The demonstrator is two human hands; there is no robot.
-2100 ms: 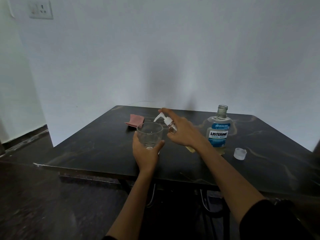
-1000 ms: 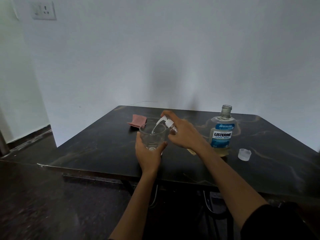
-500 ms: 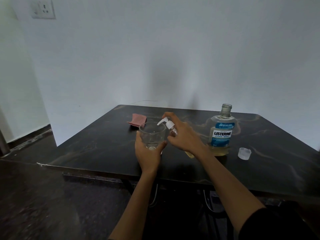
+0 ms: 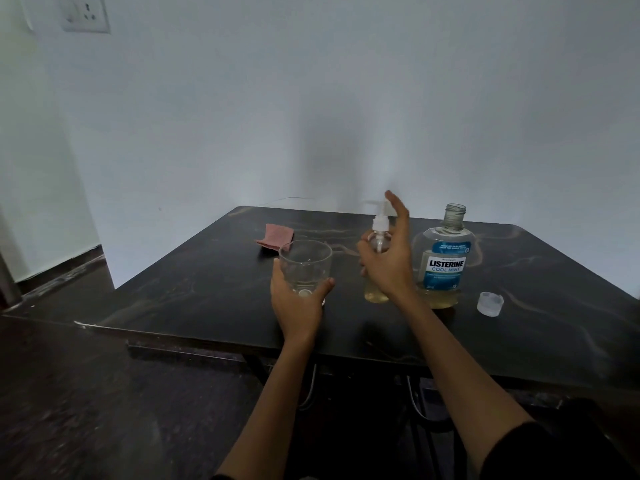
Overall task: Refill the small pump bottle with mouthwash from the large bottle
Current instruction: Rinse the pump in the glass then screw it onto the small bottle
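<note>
Far left on the tabletop: a folded pink cloth, lying flat and well apart from the bottles, likely kept for spills.

Next, a clear glass, upright, cupped from behind and below by the left hand; grip curled round the lower wall, thumb on the right side. Almost nothing in it, perhaps a thin film at the bottom. Probably held ready to catch a test squirt from the pump.

Then the small pump bottle, upright on the tabletop just right of the glass, white pump head on, nozzle pointing left. A shallow layer of yellowish liquid at the bottom; most of the bottle clear, so seemingly far from full. Right hand wrapped round its body from the right, lower fingers curled in a hold, index finger raised straight beside the pump head, apparently poised to press.

Just right of that hand, the large mouthwash bottle, upright, uncapped, neck open. Only a low band of yellowish liquid under the blue label.

Farthest right, a clear cap, set open side up, near the large bottle, presumably within reach for recapping.
</note>
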